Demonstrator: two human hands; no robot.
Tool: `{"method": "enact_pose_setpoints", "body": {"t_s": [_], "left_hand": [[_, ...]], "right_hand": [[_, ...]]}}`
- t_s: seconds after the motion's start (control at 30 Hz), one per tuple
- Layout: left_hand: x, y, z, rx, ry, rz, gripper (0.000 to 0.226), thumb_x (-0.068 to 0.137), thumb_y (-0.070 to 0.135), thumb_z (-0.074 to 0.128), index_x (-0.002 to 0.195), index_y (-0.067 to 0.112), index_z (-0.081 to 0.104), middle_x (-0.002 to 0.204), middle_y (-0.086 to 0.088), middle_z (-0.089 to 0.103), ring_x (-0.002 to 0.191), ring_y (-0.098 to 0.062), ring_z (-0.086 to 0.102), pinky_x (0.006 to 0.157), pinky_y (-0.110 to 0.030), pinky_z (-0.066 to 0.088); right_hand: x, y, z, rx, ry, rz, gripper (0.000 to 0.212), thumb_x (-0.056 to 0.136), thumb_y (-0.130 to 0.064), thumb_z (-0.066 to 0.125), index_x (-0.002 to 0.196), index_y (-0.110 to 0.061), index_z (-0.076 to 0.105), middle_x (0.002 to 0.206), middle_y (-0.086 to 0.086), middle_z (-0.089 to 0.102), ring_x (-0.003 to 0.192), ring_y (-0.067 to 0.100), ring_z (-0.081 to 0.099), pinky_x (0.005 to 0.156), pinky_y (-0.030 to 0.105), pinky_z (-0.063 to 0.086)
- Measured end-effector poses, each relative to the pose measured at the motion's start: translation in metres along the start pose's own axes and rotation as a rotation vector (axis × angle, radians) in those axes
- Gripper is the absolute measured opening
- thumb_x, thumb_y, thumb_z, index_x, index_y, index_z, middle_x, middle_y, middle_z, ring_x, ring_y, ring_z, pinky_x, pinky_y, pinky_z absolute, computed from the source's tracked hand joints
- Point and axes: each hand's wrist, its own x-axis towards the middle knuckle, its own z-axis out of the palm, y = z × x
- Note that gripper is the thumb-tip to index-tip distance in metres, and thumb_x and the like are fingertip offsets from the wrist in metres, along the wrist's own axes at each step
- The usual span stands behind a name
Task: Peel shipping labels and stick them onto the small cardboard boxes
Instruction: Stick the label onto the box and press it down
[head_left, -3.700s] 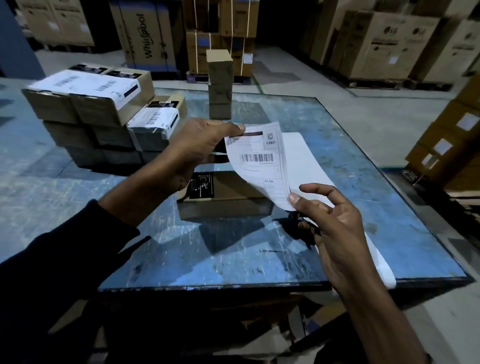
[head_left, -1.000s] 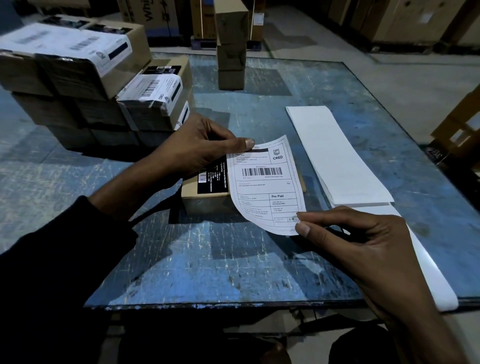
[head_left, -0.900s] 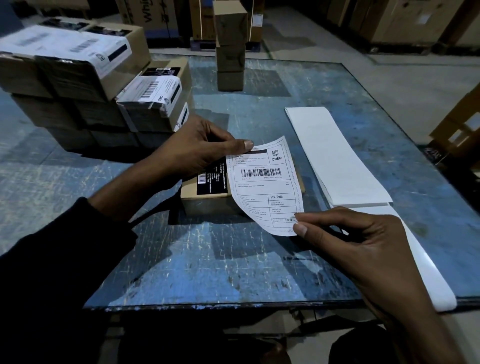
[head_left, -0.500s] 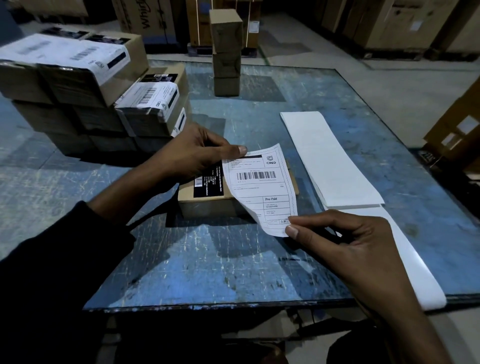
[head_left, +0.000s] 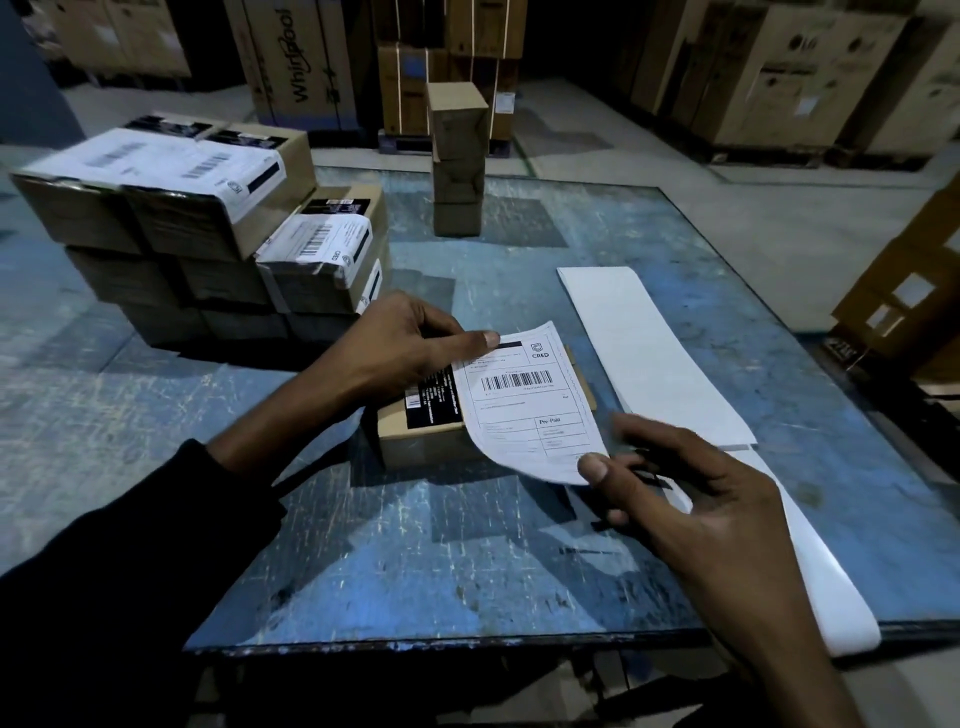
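Observation:
A small flat cardboard box (head_left: 415, 447) with a black printed panel lies in the middle of the blue table (head_left: 415, 561). A white shipping label (head_left: 524, 410) with a barcode curves over the box's top. My left hand (head_left: 400, 343) pinches the label's upper left corner, thumb on top. My right hand (head_left: 691, 509) pinches the label's lower right corner between thumb and fingers, just in front of the box.
A long white strip of label backing (head_left: 649, 353) runs along the table's right side and hangs over the front edge. Stacked labelled boxes (head_left: 208, 228) stand at the left. A narrow tower of three boxes (head_left: 457, 161) stands at the back. Large cartons (head_left: 779, 73) line the floor.
The label was held up in the air beside the backing strip; now it lies lower, over the box's top. The backing strip rests on the table. Both hands kept their corners.

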Motion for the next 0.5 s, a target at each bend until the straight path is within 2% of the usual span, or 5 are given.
{"method": "enact_pose_setpoints", "body": {"t_s": [0.1,0.23,0.3,0.4,0.5], "left_hand": [[0.003,-0.002,0.0,0.108,0.035,0.034,0.026,0.092,0.045,0.08,0.097,0.02,0.085,0.085,0.004,0.082,0.075,-0.01,0.077,0.067,-0.026,0.056],[0.005,-0.006,0.0,0.215,0.114,0.074,0.024,0.095,0.051,0.075,0.1,0.028,0.081,0.082,0.006,0.081,0.071,-0.008,0.075,0.065,-0.027,0.053],[0.006,-0.007,0.002,0.2,0.148,0.076,0.024,0.1,0.05,0.069,0.1,0.028,0.08,0.087,0.005,0.081,0.065,-0.004,0.072,0.061,-0.029,0.053],[0.007,-0.006,0.003,0.232,0.218,0.088,0.027,0.107,0.044,0.057,0.104,0.029,0.081,0.094,0.004,0.077,0.063,0.004,0.063,0.06,-0.026,0.044],[0.007,-0.01,0.003,0.202,0.258,0.079,0.03,0.11,0.045,0.053,0.107,0.031,0.079,0.072,0.009,0.067,0.044,0.002,0.053,0.054,-0.026,0.036]], "right_hand": [[-0.001,0.0,0.001,0.065,0.077,-0.017,0.071,0.061,-0.075,0.089,0.118,-0.034,0.079,0.115,-0.007,0.08,0.111,0.018,0.076,0.09,0.045,0.064],[0.001,-0.014,0.0,0.065,0.141,-0.074,0.013,0.087,-0.031,0.083,0.099,-0.031,0.082,0.104,-0.011,0.081,0.1,0.019,0.079,0.081,0.027,0.064],[0.007,-0.026,0.001,-0.094,0.136,-0.164,0.012,0.095,-0.027,0.076,0.096,-0.038,0.08,0.103,-0.02,0.079,0.098,0.007,0.077,0.079,0.019,0.06],[0.017,-0.049,0.013,-0.258,-0.036,-0.32,0.02,0.105,-0.042,0.06,0.111,-0.039,0.079,0.113,-0.034,0.074,0.109,-0.011,0.068,0.083,0.007,0.051],[0.029,-0.059,0.03,-0.421,-0.384,-0.241,0.053,0.109,-0.066,0.034,0.148,-0.042,0.061,0.146,-0.038,0.054,0.138,-0.02,0.042,0.116,0.015,0.037]]}}
